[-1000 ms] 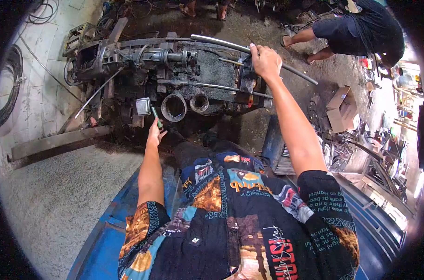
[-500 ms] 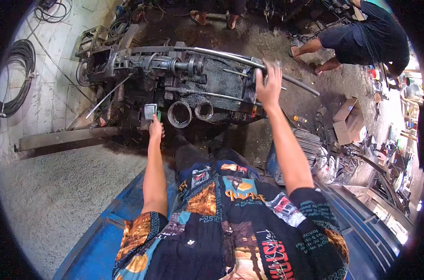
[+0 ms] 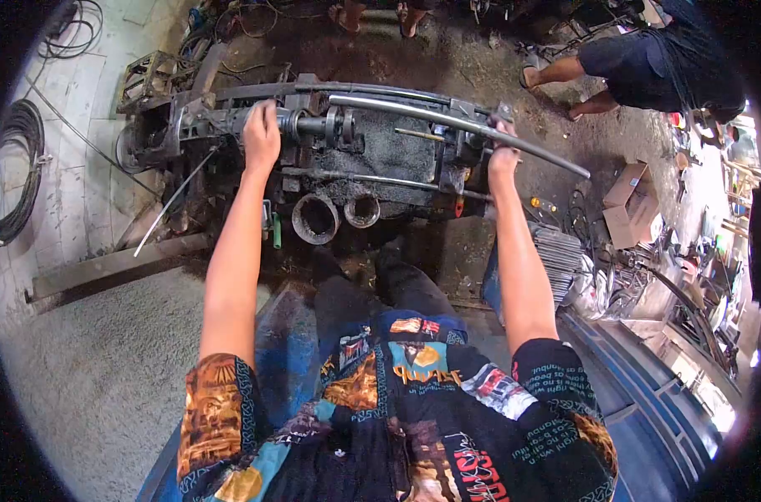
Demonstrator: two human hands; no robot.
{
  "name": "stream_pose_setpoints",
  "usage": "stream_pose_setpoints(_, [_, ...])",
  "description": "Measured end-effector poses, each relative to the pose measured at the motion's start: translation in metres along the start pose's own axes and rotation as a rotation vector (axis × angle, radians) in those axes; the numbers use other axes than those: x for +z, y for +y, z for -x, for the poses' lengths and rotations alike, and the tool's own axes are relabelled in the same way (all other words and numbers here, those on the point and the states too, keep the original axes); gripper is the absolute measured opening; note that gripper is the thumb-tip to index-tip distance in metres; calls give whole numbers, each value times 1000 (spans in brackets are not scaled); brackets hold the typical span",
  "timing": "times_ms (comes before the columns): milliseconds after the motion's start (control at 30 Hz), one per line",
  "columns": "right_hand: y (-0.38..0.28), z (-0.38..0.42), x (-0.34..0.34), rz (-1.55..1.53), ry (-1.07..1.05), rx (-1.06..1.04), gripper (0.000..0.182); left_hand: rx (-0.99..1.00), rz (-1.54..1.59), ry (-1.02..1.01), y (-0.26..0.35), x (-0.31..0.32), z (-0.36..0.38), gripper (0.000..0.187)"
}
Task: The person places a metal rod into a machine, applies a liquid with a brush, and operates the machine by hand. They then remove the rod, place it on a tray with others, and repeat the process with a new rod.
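A long grey metal rod (image 3: 397,110) lies slantwise over a dark, oily machine (image 3: 380,159), its right end sticking out past the machine. My right hand (image 3: 503,155) is closed around the rod near the machine's right end. At the left part of the machine, my left hand (image 3: 262,142) reaches to the round shaft assembly (image 3: 313,124), fingers drawn together; what they grip, if anything, is hidden. Below it, a tool with a green handle (image 3: 277,233) hangs at the near side. Two open metal rings (image 3: 315,219) face me on the machine's front.
A thin rod (image 3: 173,205) juts out at the left. Coiled hose (image 3: 16,171) hangs against the tiled wall. To the right are a cardboard box (image 3: 632,205) and a finned motor housing (image 3: 556,255). Another person's legs (image 3: 565,75) are at the far right; more feet show at the back.
My left hand has left the green-handled tool and moved up to the shaft assembly. My right hand, earlier spread over the rod, has shifted right and closed on it.
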State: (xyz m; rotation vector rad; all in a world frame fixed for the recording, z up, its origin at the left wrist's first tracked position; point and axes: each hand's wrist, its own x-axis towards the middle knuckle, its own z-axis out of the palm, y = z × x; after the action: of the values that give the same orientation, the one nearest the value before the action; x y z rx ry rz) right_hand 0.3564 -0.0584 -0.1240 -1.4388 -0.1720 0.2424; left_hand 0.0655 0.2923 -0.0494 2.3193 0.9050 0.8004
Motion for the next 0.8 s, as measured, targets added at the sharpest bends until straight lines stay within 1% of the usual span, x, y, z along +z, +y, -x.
stream_pose_setpoints(33, [8, -9, 1, 8, -5, 11, 25, 13, 3, -32, -7, 10, -10, 32])
stream_pose_setpoints(100, [18, -29, -1, -56, -222, 110, 27, 48, 21, -26, -16, 29, -20, 33])
stream_pose_setpoints(133, [25, -35, 2, 42, -240, 138, 33, 22, 66, -69, -20, 36, -24, 34])
stream_pose_setpoints(167, [32, -38, 2, 46, -243, 143, 33, 16, 66, -70, -24, 43, -27, 34])
stream_pose_setpoints(233, [26, -38, 4, -53, -310, 314, 33, -52, 114, -112, -30, 56, -28, 35])
stream_pose_setpoints(267, [23, -37, 6, -49, -309, 327, 33, -48, 104, -105, -32, 59, -27, 36])
stream_pose_setpoints(300, [16, -36, 10, -78, -310, 385, 31, -60, 102, -115, -31, 62, -26, 36])
stream_pose_setpoints(367, [7, -31, 17, -139, -305, 495, 29, -1, 123, -113, -29, 69, -27, 36])
stream_pose_setpoints(433, [11, -28, 21, -92, -276, 508, 32, -9, 117, -102, -26, 73, -26, 34])
stream_pose_setpoints(500, [14, -26, 28, 100, -361, 171, 33, -71, 298, -42, -27, 74, -26, 35])
stream_pose_setpoints(533, [8, -24, 34, 142, -332, 307, 32, -43, 266, -19, -28, 74, -26, 37])
stream_pose_setpoints(633, [-8, -12, 54, 156, -272, 371, 31, -59, 246, -22, -28, 74, -26, 38])
stream_pose_setpoints(667, [3, -16, 51, 223, -330, 266, 32, -59, 217, -27, -27, 74, -26, 42])
stream_pose_setpoints(700, [5, -17, 52, 224, -328, 268, 32, -59, 218, -30, -26, 72, -26, 42])
stream_pose_setpoints(767, [8, -16, 53, 527, -460, -144, 29, -62, 173, -48, -21, 70, -25, 46])
stream_pose_setpoints(800, [5, -15, 58, 486, -452, -181, 25, -38, 160, -30, -21, 71, -25, 50])
